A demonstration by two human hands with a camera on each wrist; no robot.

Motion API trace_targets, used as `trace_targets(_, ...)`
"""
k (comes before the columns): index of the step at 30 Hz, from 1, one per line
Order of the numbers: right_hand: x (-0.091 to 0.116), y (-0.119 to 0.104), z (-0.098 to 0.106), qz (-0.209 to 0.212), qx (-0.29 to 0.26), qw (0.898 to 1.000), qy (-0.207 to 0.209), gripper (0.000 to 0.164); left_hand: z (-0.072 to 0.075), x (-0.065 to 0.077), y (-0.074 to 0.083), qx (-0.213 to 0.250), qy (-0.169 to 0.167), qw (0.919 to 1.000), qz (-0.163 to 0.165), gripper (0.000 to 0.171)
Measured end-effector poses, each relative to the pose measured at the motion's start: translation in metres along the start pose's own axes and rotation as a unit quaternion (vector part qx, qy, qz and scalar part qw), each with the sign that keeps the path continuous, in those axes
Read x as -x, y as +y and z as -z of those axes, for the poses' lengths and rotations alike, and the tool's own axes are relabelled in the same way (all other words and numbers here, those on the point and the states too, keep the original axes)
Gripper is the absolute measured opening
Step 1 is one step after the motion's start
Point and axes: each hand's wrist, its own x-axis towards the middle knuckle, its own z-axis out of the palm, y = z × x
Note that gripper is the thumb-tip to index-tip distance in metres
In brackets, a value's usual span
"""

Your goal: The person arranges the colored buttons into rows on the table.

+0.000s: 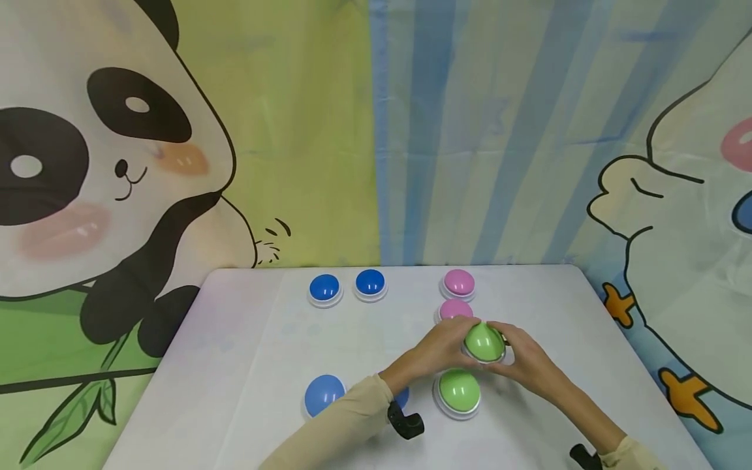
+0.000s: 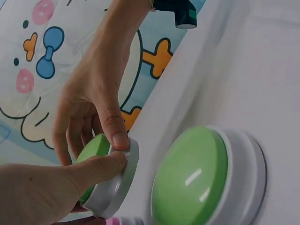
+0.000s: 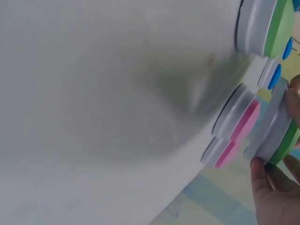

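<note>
A push button (image 1: 484, 343) with a green dome and a white base is held between both hands above the table. My left hand (image 1: 443, 347) grips its left side, and my right hand (image 1: 525, 363) grips the right side. In the left wrist view, both thumbs press against the white rim of the held button (image 2: 112, 187). Just nearer than the hands, a second green button (image 1: 459, 391) sits on the table. A pink button (image 1: 455, 309) stands directly behind the hands, its lower part covered by the left one.
Another pink button (image 1: 459, 282) stands farther back. Two blue buttons (image 1: 324, 288) (image 1: 370, 282) line the table's far edge. Nearer, a blue button (image 1: 324, 394) stands beside the left sleeve, which hides most of another blue one (image 1: 402, 397). A cartoon curtain hangs behind the white table (image 1: 264, 352).
</note>
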Motion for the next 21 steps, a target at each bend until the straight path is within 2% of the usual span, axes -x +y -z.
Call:
trace_targets(5, 0.011, 0.016, 0.006, -0.001, 0.011, 1.0, 0.009, 0.083, -0.012, -0.016, 0.013, -0.023, -0.006, 0.9996, -0.012, 0.075)
trace_targets(13, 0.028, 0.04, 0.018, -0.012, 0.024, 1.0, 0.011, 0.085, -0.027, -0.04, 0.036, -0.059, -0.026, 0.9979, -0.002, 0.075)
trace_targets(21, 0.036, 0.049, 0.023, -0.006, 0.029, 1.0, 0.011, 0.086, -0.036, -0.046, 0.044, -0.068, -0.025, 0.9974, 0.002, 0.072)
